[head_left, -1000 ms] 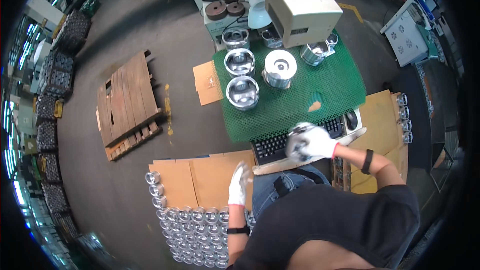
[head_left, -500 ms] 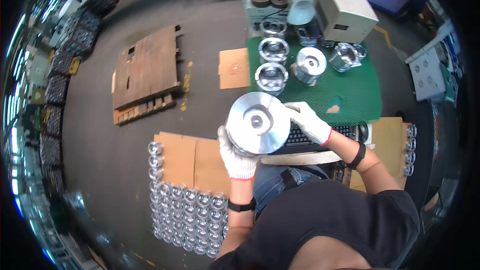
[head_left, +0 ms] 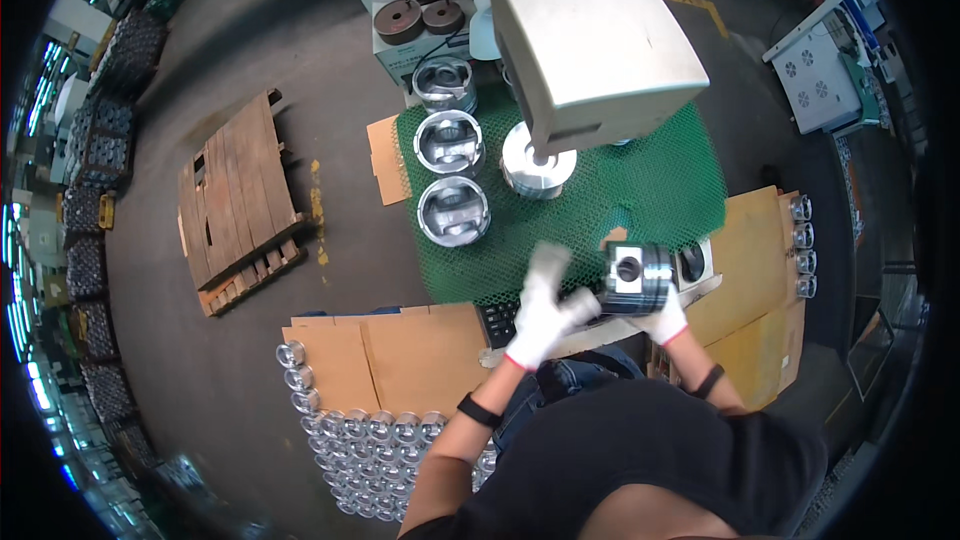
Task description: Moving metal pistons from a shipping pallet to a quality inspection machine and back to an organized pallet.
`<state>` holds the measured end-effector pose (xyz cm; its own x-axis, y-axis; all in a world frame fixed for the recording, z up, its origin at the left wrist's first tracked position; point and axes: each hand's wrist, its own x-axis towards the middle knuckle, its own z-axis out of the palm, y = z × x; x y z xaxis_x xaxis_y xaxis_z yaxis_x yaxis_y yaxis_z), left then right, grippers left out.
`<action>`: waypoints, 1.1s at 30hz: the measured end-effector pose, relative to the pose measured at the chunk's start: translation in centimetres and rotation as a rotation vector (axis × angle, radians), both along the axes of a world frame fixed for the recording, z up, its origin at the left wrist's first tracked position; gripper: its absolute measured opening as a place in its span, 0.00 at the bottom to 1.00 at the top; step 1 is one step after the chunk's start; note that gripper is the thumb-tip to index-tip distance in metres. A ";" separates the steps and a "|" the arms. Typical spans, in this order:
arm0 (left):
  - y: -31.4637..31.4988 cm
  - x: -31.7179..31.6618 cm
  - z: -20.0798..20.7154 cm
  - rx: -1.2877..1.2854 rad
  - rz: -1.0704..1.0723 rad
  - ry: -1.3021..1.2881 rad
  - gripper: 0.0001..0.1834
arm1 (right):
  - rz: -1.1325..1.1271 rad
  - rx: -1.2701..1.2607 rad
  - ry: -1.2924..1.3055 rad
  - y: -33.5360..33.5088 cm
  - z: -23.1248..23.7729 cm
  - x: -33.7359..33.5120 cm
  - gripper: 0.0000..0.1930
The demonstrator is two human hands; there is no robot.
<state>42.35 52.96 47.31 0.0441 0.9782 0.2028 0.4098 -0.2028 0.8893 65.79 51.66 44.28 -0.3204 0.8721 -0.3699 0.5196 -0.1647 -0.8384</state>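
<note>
A shiny metal piston (head_left: 638, 278) lies on its side in my right hand (head_left: 662, 320), its pin hole facing upward. White-gloved fingers hold it from below, partly hidden by the metal. My left hand (head_left: 545, 308), also gloved, is beside it over the keyboard (head_left: 498, 323). That hand is smeared by motion, but its thumb and fingers are apart with nothing between them. Beyond the hands, a green mesh mat (head_left: 560, 240) bears three pistons, the nearest (head_left: 453, 211) with its open underside up. Another piston (head_left: 537, 162) stands crown up beside them.
A cream box-shaped machine head (head_left: 600, 30) overhangs the mat. Brown discs (head_left: 398, 22) sit at the far left of the bench. Rows of pistons (head_left: 380, 460) stand at lower left beside cardboard (head_left: 425, 355). A mouse (head_left: 691, 262) lies right of the held piston. Wooden pallets (head_left: 240, 200) lie on the floor.
My left hand has let go of the piston. The piston has gone to the right in my right hand and turned from crown facing up onto its side. The head view has shifted.
</note>
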 end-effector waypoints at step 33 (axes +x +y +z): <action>-22.9 -16.5 -8.0 -0.677 0.898 -1.089 0.54 | -0.372 -0.053 0.465 22.6 1.7 -13.0 0.15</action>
